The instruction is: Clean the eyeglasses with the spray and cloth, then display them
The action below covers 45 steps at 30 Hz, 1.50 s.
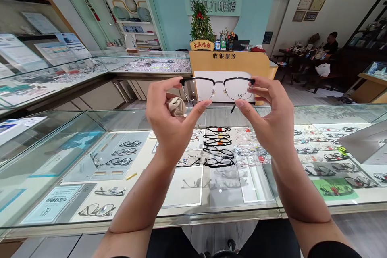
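A pair of eyeglasses (219,82) with black upper rims and clear lenses is held up level above the glass counter. My left hand (172,109) grips its left side, fingers at the upper corner and thumb near the lower rim. Tucked in that same palm is a crumpled beige cloth (177,107). My right hand (270,107) pinches the other side, its thumb by the lower rim of the right lens. One dark temple tip (232,108) hangs below that lens. Parts of both temples are hidden behind the hands and lenses.
Beneath my arms stands a glass display case (190,217) with rows of eyeglass frames (219,162) inside. A grey panel (367,141) rests at the right. Beyond are a wooden cashier desk (242,61), another glass counter (145,64) and a seated person (331,44) far right.
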Each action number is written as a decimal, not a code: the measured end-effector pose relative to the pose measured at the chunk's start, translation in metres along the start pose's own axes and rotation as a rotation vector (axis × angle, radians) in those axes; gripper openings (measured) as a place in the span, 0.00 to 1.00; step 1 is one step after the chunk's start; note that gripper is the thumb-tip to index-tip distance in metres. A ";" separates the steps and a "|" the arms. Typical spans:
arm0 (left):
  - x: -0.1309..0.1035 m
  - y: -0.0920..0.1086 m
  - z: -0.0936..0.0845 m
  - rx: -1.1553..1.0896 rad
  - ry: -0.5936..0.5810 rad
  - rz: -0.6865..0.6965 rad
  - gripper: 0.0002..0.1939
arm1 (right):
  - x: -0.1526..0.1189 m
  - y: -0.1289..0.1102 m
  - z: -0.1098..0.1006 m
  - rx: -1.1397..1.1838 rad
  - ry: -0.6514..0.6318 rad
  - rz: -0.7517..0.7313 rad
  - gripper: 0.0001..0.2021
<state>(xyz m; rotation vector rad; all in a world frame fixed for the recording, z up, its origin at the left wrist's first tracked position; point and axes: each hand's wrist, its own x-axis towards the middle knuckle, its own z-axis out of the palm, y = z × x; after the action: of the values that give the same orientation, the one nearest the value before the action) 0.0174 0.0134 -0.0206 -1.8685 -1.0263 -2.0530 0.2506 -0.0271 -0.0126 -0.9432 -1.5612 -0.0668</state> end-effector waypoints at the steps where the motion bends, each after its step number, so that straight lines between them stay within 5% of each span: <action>1: 0.000 0.000 0.000 -0.001 0.007 0.008 0.36 | 0.000 0.001 0.000 0.009 -0.003 0.004 0.24; 20: 0.000 -0.019 0.006 -0.060 -0.060 0.002 0.35 | 0.001 -0.001 0.004 0.036 0.117 -0.096 0.25; 34: -0.008 -0.032 0.017 -0.055 0.058 0.056 0.41 | 0.006 0.043 0.034 -0.045 0.186 -0.337 0.31; 45: -0.012 -0.032 0.030 -0.071 0.049 -0.004 0.43 | -0.003 0.037 0.040 -0.127 0.203 -0.284 0.32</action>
<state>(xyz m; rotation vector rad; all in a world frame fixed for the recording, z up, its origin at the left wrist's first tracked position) 0.0255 0.0512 -0.0445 -1.8404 -0.9577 -2.1534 0.2398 0.0173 -0.0419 -0.7801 -1.5036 -0.4542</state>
